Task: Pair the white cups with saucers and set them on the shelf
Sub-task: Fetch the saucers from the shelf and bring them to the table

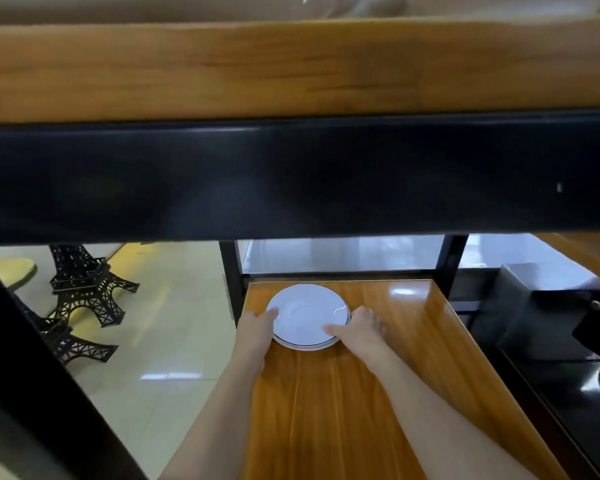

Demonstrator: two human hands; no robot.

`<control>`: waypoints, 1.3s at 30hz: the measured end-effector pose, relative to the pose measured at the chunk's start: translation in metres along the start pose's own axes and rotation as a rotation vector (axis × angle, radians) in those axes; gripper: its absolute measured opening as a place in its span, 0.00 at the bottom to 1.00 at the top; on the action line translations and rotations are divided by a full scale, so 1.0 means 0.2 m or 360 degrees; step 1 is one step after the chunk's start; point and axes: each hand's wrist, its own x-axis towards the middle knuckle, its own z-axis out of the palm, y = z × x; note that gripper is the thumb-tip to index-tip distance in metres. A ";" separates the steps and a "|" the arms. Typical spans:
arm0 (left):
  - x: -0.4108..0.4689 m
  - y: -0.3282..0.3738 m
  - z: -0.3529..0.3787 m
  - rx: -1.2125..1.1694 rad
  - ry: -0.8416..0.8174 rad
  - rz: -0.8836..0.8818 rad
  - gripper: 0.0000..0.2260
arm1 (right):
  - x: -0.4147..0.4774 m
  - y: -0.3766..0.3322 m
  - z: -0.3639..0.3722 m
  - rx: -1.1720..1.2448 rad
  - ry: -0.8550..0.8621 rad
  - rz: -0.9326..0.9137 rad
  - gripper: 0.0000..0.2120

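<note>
A small stack of white saucers [307, 315] with a thin dark rim line lies near the back of a glossy wooden shelf [343, 393]. My left hand [257, 327] grips the stack's left edge, thumb on the top saucer. On the opposite side my right hand [359, 329] holds the right edge, thumb resting on the rim. Both forearms reach in from below. No cup is in view.
A thick upper wooden board with a black metal rail [291, 181] fills the top half of the view, close overhead. Black frame posts [231, 282] stand behind the shelf. Two black Eiffel Tower models [90, 289] stand on the tiled floor at left. Dark objects sit at right.
</note>
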 end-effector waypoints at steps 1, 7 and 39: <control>0.00 0.00 0.00 0.0059 -0.0003 0.0030 0.10 | -0.01 0.00 0.00 0.0064 0.0008 -0.0002 0.33; -0.07 0.02 0.01 0.0125 -0.0035 0.0063 0.12 | -0.11 -0.01 -0.05 0.0890 -0.0191 -0.0022 0.23; -1.62 -0.47 0.02 -0.0356 -0.0204 0.0359 0.04 | -1.50 0.70 -0.46 0.1495 0.0030 -0.0262 0.11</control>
